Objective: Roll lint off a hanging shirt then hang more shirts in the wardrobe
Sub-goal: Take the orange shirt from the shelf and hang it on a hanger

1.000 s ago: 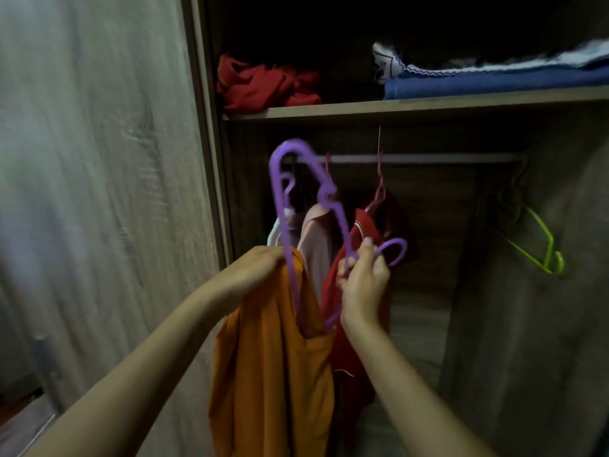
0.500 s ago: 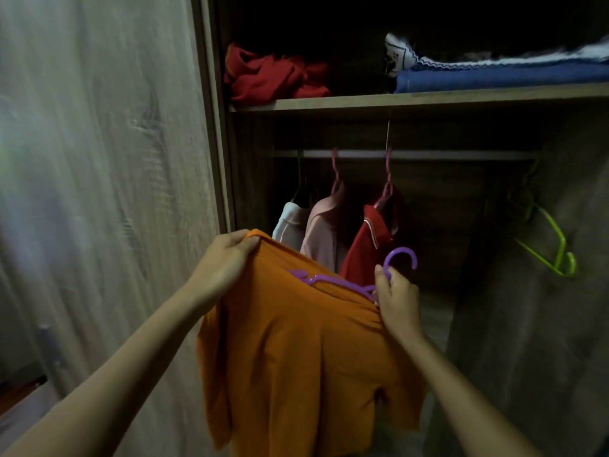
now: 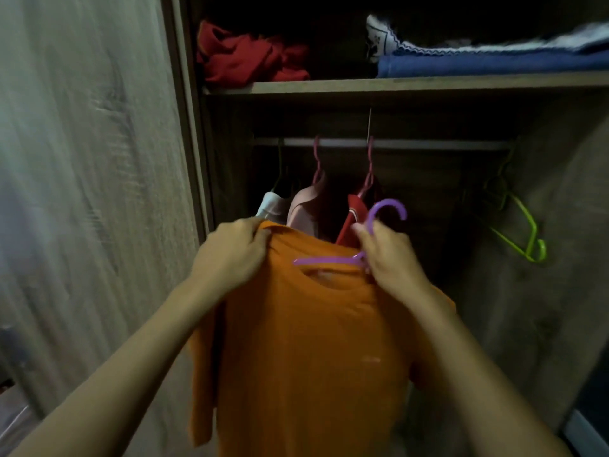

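Seemingly both hands raised: left hand (image 3: 232, 255) pinching orange shirt (image 3: 309, 351), right hand (image 3: 390, 258) gripping purple hanger (image 3: 333, 260)

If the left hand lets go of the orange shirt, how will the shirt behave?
The orange shirt looks floppy: it hangs in soft folds. Its shoulder would probably sag off the purple hanger, which seems only partly inside the collar. It is likely light.

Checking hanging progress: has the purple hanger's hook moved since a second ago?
Yes. The purple hanger dropped from rail height to below it, now inside the orange shirt.

The purple hanger (image 3: 342, 258) — upright a second ago — now lies seemingly inside the orange shirt (image 3: 306, 341) collar.
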